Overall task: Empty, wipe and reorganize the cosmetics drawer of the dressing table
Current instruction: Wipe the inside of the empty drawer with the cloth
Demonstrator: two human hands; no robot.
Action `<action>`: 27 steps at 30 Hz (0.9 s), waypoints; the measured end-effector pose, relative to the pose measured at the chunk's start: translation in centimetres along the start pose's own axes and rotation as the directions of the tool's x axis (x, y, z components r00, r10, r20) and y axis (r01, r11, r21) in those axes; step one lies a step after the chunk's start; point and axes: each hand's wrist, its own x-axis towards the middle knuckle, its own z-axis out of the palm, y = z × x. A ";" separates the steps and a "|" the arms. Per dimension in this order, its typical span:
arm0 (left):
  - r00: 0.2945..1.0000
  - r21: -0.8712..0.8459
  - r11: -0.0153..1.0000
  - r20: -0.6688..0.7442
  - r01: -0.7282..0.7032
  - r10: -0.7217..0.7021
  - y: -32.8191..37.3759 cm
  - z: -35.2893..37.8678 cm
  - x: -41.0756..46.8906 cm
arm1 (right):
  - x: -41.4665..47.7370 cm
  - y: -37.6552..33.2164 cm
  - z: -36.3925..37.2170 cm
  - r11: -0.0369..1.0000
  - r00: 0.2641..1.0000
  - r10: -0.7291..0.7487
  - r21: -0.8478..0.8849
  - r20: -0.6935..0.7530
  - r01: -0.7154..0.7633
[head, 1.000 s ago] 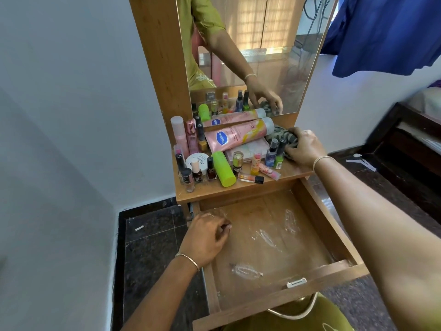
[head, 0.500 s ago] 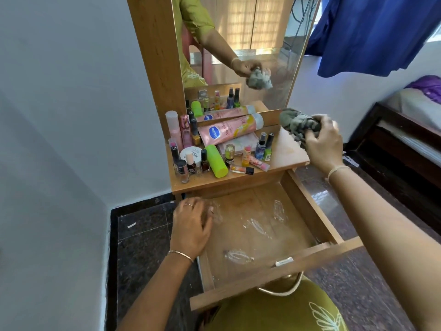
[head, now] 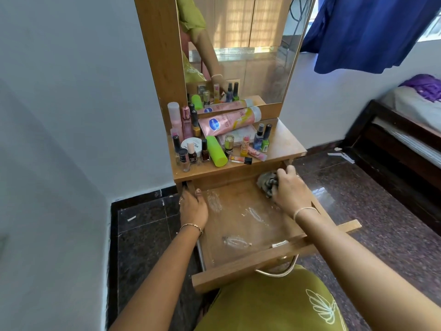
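The drawer [head: 241, 225] is pulled right out and holds no cosmetics, just a bare wooden floor marked with pale whitish smears. Into its far right corner goes the right hand [head: 290, 189], fingers curled and clamped round a bunched grey cloth [head: 266, 183], the cloth pressed down where the drawer floor meets the back wall. Over on the other side, the left hand [head: 192, 207] grips the drawer's left wall, thumb inside, fingers folded over the outside edge. A thin bangle sits on each wrist.

Up on the tabletop [head: 281, 145], everything is crowded to the left and middle: a big pink lotion tube [head: 229, 121] lying on its side against the mirror [head: 241, 48], a lime-green bottle [head: 216, 151] lying flat, a tall pink spray can [head: 175, 120] upright at the back, a white round jar [head: 192, 144], a cluster of small nail-polish bottles [head: 191, 155] standing in front, and two dark-capped bottles [head: 262, 137] upright to the right. The right end of the tabletop is bare wood.

Around it: grey-white walls, dark speckled floor [head: 143, 235], blue fabric [head: 372, 32] hanging upper right, a dark wooden bed [head: 401, 149] at the right edge. The drawer's curved metal handle [head: 279, 271] shows at the front, just above green clothing.
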 end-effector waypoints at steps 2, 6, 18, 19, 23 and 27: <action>0.999 -0.001 0.999 -0.004 -0.037 0.037 -0.4 0.1 0.0 | 1.0 -0.3 0.5 0.989 0.999 -0.031 -0.140 0.034 0.035; 0.996 -0.048 0.995 -0.025 -0.086 0.085 -1.1 0.4 0.3 | 2.9 0.1 1.7 0.941 0.994 0.000 -0.336 0.105 0.035; 0.994 -0.071 0.996 -0.102 -0.047 0.040 -2.2 1.1 0.4 | 3.8 -2.8 4.6 0.968 0.969 0.177 -0.208 0.174 -0.139; 0.994 -0.074 0.996 -0.104 -0.047 0.039 -2.2 1.1 0.4 | 3.6 -4.1 4.7 0.972 0.972 0.140 -0.214 0.187 -0.098; 0.993 -0.103 0.994 -0.117 -0.041 0.029 -2.3 1.3 0.5 | 1.9 -10.0 6.1 0.978 0.969 -0.071 -0.173 0.237 0.114; 0.992 -0.098 0.994 -0.121 -0.038 0.026 -2.5 1.3 0.6 | 0.7 -13.3 7.0 0.954 0.929 -0.250 -0.092 0.274 0.284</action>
